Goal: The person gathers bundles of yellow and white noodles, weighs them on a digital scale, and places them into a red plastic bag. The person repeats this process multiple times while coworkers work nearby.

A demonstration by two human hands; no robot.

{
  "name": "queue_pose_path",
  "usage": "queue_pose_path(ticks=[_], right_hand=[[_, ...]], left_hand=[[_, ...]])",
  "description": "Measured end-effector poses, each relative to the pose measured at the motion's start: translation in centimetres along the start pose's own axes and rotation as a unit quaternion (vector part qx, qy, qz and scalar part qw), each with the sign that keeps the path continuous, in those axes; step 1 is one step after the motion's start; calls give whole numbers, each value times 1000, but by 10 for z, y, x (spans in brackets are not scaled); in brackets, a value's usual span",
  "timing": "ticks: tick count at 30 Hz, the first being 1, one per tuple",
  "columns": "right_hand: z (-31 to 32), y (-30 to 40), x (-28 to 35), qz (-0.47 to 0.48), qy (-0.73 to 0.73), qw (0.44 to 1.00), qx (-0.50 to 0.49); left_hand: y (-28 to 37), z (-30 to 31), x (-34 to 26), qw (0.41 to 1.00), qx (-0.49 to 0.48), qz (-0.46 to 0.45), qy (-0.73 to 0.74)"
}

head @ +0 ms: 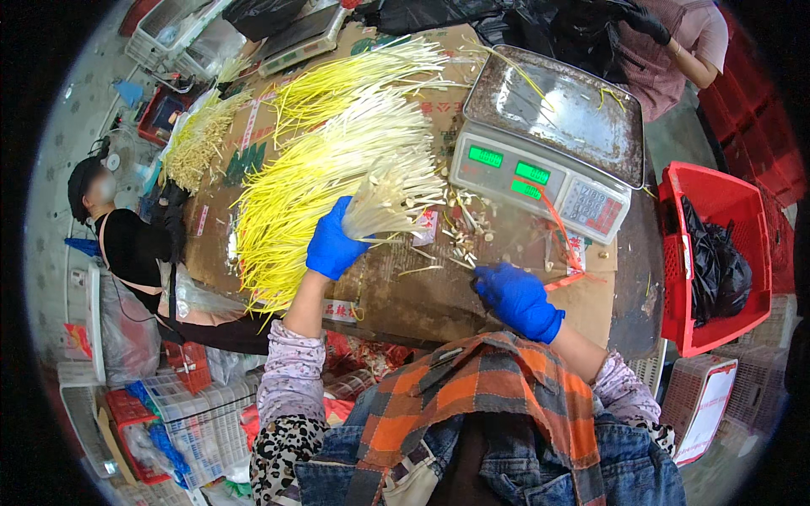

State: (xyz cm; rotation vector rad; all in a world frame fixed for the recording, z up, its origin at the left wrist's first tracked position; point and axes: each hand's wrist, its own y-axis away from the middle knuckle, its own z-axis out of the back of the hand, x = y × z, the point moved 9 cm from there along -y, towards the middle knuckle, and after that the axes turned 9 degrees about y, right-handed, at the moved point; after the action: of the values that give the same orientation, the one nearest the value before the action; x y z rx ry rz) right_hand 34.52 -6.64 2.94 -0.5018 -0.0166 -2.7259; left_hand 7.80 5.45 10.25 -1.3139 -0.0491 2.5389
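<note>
My left hand [335, 239], in a blue glove, is closed around a bundle of pale stalks [383, 199], cut ends towards the camera. Under and beyond it spreads a large pile of yellow-and-white stalks, which look like yellow chives [316, 158]. My right hand [516, 297], gloved in blue with dark stains, is low over the cardboard, fingers curled; a small pale stalk end [464, 262] lies by its fingertips. Whether it grips anything is not plain. Trimmed stalk ends [468, 221] are scattered between the pile and a digital scale [538, 183]. Orange-red plastic twine [563, 237] hangs over the scale's front.
A red plastic crate [674, 265] with black bags stands at the right. Another person [130, 246] is at the left beside more bundled stalks [196, 145]; a further person [671, 57] handles black plastic at the top right. A second scale [304, 41] sits at the far edge.
</note>
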Motion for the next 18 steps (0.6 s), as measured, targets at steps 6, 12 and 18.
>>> queue_pose_path(ticks=[6, 12, 18], right_hand=[[4, 10, -7, -27, -40, 998, -44], [-29, -25, 32, 49, -25, 998, 38], [27, 20, -42, -129, 84, 983, -97]], left_hand=[[1, 12, 27, 999, -29, 7, 39], [-9, -10, 5, 999, 11, 39, -31], [-3, 1, 9, 998, 1, 49, -31]])
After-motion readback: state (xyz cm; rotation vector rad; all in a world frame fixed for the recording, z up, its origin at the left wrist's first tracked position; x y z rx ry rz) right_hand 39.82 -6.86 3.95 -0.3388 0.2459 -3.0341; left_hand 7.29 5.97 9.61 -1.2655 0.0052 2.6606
